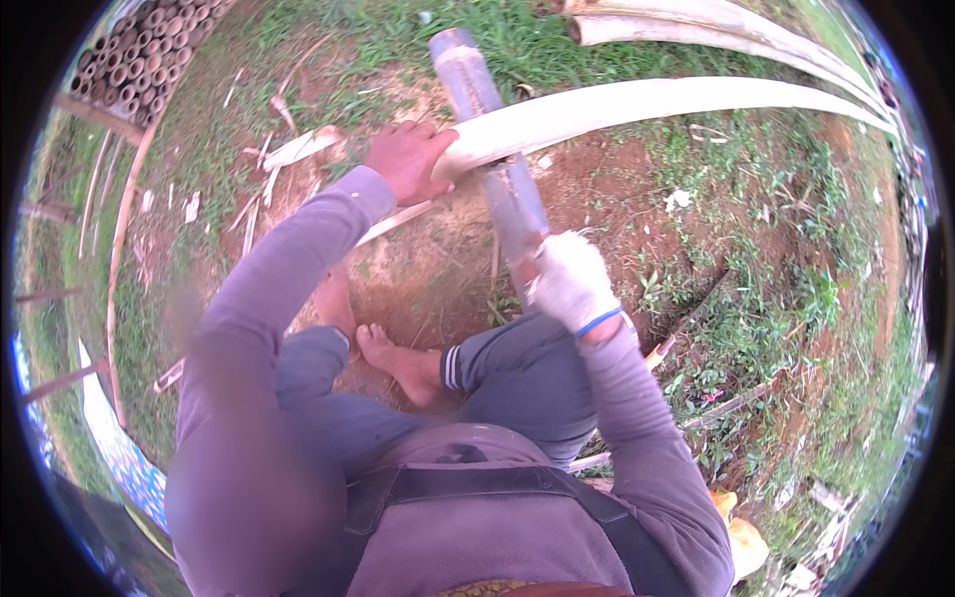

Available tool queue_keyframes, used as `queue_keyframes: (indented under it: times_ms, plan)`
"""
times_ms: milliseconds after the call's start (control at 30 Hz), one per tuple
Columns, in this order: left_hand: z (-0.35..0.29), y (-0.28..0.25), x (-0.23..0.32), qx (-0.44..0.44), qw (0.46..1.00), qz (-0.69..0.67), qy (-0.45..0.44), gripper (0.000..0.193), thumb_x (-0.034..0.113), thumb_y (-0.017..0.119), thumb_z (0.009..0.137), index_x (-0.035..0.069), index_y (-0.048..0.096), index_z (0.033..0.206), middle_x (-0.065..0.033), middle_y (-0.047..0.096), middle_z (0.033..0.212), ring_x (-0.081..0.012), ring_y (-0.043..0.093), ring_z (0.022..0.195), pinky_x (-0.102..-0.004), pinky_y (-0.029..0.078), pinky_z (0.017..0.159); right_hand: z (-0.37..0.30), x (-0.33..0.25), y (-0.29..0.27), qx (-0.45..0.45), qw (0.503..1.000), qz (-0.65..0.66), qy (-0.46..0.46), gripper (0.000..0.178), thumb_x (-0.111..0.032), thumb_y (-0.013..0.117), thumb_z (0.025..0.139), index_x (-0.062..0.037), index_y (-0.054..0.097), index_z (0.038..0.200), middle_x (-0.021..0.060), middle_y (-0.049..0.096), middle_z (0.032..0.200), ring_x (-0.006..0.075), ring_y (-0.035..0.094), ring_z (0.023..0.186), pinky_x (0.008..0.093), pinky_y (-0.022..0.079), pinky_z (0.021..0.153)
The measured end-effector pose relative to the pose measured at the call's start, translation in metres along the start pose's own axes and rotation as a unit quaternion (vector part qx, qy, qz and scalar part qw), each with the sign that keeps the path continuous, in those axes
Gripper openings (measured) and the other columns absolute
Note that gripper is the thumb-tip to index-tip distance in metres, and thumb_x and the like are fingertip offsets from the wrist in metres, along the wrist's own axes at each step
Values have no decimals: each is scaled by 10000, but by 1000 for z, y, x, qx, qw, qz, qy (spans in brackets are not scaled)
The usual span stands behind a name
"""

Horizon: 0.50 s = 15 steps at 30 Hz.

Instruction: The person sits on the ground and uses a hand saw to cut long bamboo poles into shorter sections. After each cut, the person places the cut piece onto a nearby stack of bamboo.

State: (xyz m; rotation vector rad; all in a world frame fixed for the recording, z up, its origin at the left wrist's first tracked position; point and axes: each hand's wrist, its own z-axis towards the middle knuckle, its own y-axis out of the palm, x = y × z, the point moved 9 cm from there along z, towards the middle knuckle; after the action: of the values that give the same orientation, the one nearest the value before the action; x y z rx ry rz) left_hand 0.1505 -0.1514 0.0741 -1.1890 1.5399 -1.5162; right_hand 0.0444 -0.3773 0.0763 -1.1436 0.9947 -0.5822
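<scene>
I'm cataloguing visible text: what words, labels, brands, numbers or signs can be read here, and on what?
None can be read.
The long pale piece at the left hand and the white glove on the right hand show no lettering.
Any print on the blue patterned sheet is too blurred to read.
</scene>
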Motion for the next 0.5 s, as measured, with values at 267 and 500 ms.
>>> queue_keyframes:
  times_ms: [267, 500]
  plan:
    - [158, 47, 66, -1, 999, -4, -52, 1076, 471, 927, 737, 127, 378, 1596, -193, 658, 1379, -373, 608, 1337, -525, 431, 1121, -11, -14, 96, -283, 957, 32, 52, 276, -267, 781, 873, -36, 795, 1022, 238, 788, 959, 422, 783, 969, 516, 632, 845]
    - [122, -10, 70, -23, 997, -75, -10, 1012, 477, 930, 725, 63, 472, 1527, -229, 675, 1370, -408, 645, 1300, -525, 435, 1136, -23, 15, 102, -253, 955, 112, 107, 286, -239, 733, 880, -10, 800, 1037, 262, 786, 1010, 420, 770, 1034, 507, 611, 918]
